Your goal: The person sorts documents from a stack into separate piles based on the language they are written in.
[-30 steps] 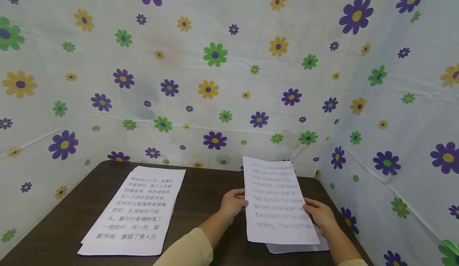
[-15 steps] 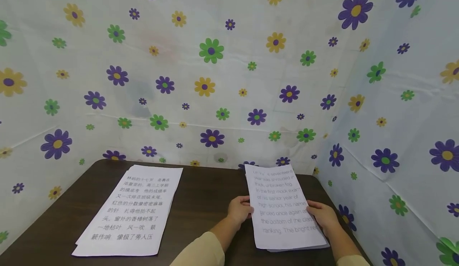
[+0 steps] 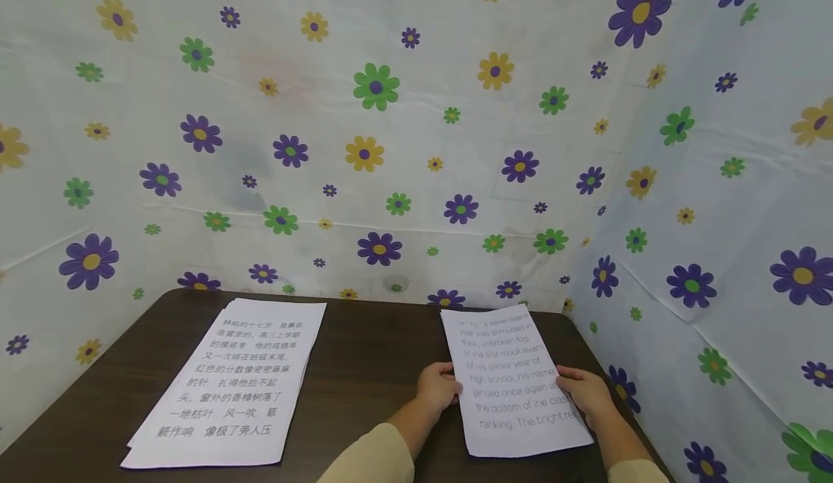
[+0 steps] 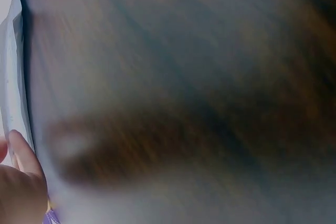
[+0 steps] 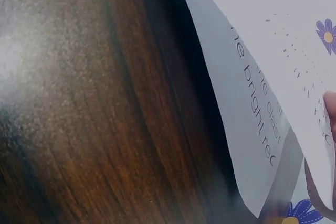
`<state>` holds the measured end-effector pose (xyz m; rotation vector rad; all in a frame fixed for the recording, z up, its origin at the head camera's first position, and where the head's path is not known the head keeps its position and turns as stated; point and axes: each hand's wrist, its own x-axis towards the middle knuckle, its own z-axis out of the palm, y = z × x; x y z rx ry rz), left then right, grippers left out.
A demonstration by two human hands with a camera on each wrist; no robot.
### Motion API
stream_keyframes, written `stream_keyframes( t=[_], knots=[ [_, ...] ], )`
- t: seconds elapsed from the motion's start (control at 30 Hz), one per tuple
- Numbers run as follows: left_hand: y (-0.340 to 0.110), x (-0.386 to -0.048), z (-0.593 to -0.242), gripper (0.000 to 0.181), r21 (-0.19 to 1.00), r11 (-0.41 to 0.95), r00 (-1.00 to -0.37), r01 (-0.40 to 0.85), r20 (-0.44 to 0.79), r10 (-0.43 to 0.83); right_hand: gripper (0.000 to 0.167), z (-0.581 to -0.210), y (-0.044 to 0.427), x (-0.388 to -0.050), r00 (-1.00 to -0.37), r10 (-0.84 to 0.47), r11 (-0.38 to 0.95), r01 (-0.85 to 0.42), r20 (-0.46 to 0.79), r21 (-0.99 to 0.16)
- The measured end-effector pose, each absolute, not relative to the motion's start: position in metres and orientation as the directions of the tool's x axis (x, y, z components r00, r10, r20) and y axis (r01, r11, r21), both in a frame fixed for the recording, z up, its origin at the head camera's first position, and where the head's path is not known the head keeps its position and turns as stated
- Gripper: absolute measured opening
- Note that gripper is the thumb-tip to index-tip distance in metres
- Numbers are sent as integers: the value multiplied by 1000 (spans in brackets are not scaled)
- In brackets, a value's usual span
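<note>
A sheet of paper printed in English lies between my two hands at the right of the head view. My left hand holds its left edge; my right hand pinches the right edge. In the right wrist view, the top sheet bends up over another printed sheet beneath it. The right thumb is at the frame's edge there. The left wrist view catches the left fingers at the side of the white paper. How many sheets each hand grips cannot be told.
On the left of the dark wooden table lies a slightly uneven stack of paper printed in Chinese characters. A white flower-patterned cloth hangs behind the table and along its sides.
The top English sheet has come down over the paper below it, which stuck out at the bottom earlier. Both hands moved down with it. The head view has turned slightly right.
</note>
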<state>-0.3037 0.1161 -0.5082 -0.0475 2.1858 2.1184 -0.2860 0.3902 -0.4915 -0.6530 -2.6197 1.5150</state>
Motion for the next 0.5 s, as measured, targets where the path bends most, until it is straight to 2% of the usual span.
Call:
stream_keyframes(
  t=[0.27,0.5],
  knots=[
    [118,-299,-509,46,990,91,-989,-105,-114,93,46,-497,392,-287,-904,387,442,357,-184,-823],
    [118,-298,-506,47,992,75,-984,-102,-112,139,47,-503,394,-290,-900,400,476,367,-175,-799]
  ],
)
